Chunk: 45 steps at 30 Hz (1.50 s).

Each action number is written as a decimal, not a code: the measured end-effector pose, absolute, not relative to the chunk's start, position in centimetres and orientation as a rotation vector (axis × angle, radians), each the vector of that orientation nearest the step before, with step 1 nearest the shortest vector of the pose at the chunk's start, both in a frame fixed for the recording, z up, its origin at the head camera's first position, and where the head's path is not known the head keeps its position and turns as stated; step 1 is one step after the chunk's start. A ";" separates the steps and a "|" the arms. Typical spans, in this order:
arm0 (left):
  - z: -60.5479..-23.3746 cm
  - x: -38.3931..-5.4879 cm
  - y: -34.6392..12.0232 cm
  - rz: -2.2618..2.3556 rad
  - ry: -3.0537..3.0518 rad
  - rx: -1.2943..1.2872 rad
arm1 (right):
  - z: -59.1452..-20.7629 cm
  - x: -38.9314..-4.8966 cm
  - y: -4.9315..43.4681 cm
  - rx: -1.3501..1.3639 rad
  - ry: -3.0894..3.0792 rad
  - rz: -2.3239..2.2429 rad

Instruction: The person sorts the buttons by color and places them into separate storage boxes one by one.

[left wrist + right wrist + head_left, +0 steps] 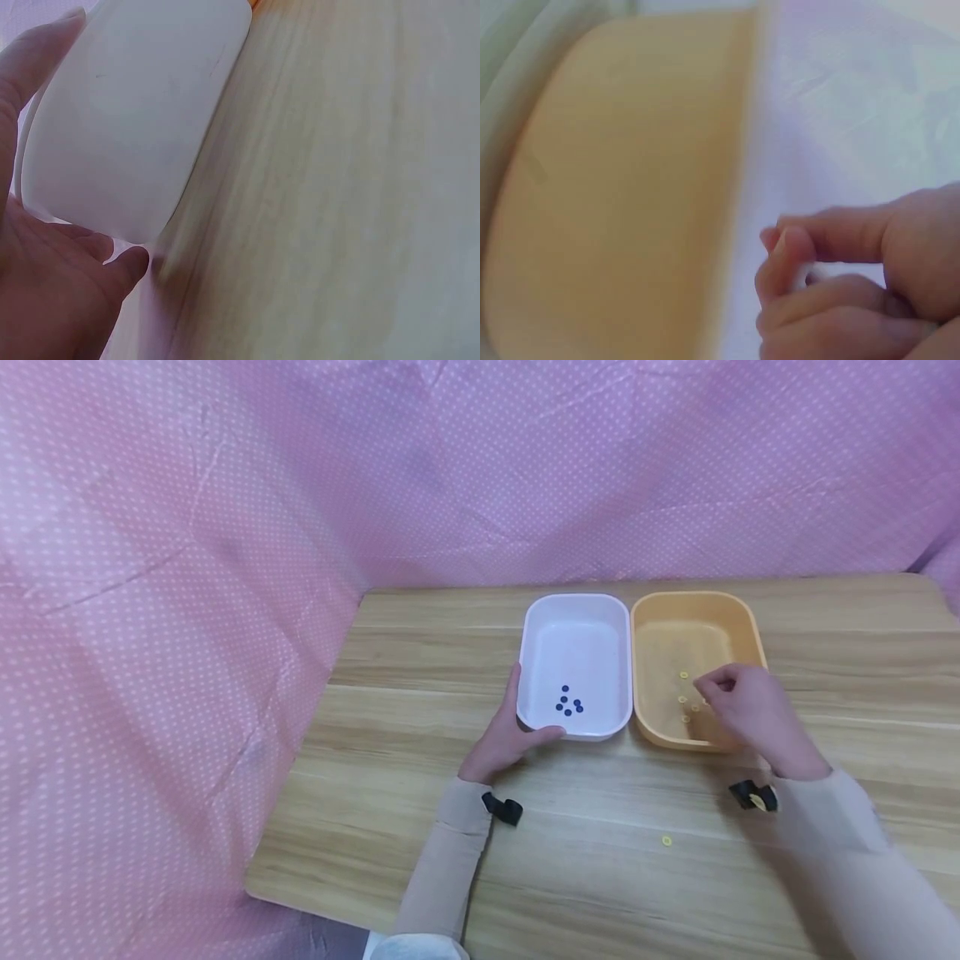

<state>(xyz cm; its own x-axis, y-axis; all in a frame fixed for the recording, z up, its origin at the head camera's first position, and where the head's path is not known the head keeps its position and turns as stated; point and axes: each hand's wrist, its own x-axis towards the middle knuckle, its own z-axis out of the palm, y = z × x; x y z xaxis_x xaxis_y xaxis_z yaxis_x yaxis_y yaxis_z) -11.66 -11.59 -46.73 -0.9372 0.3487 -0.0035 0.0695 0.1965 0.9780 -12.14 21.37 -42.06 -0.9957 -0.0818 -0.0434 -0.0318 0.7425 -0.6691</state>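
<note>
In the head view my left hand [502, 739] grips the near left corner of a white tub [577, 643], thumb on the near rim and fingers along the left side. Several dark blue buttons [567, 712] lie near the front of that tub. My right hand [750, 706] is over the right front part of a yellow tub [675, 647], thumb and index fingertips [784, 259] brought together. Anything between those fingertips is hidden, so I cannot tell whether they hold something. Several small yellow buttons [683, 675] are scattered inside the yellow tub, partly behind the hand.
Both tubs stand side by side on a wooden table [405, 693]. One yellow button [667, 841] lies on the table nearer the person. A pink dotted cloth [480, 468] hangs behind and to the left of the table.
</note>
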 end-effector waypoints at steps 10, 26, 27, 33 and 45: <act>-46.8 -12.0 -11.5 1.811 2.254 0.391 | -42.3 -3.6 19.0 -0.704 2.725 -0.724; -46.5 -11.8 -11.8 1.780 2.224 0.335 | -46.9 0.3 17.0 -0.967 2.895 -0.388; -46.4 -11.8 -11.8 1.770 2.225 0.324 | -46.9 0.6 16.8 -0.966 2.919 -0.341; -46.3 -11.7 -11.8 1.773 2.234 0.327 | -47.7 2.6 15.2 -1.085 3.146 -0.215; -46.2 -11.5 -11.6 1.799 2.242 0.384 | -48.6 3.4 13.6 -1.006 3.317 -0.168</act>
